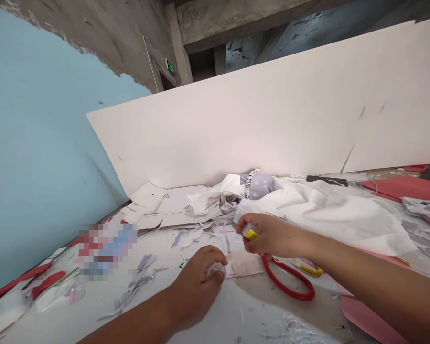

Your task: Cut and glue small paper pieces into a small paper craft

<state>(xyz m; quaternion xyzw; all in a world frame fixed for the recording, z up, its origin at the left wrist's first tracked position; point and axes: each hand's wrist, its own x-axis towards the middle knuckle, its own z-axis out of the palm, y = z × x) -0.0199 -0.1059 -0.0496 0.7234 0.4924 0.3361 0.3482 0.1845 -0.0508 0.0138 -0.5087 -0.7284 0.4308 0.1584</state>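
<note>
My right hand (pixel 268 234) is closed around a small glue stick (pixel 251 232) with a yellow label, held above the table. Lower and to the left, my left hand (pixel 197 282) has its fingers curled round a small clear plastic piece (pixel 212 271), mostly hidden; it looks like a cap. Between the hands, a pale pink piece of paper (pixel 244 265) lies flat on the table, its left edge close to my left fingertips. Scissors with a red handle (pixel 306 295) lie below my right wrist, their blades not visible. A yellow handle (pixel 313 270) shows behind them, partly covered by my forearm.
A crumpled white cloth (pixel 329 205) and flattened cardboard (pixel 175 205) lie along the tall white board (pixel 236 134). Paper scraps (pixel 143 270) litter the table on the left, with red paper (pixel 404 188) at the far right. Pink paper (pixel 369 317) lies under my right forearm.
</note>
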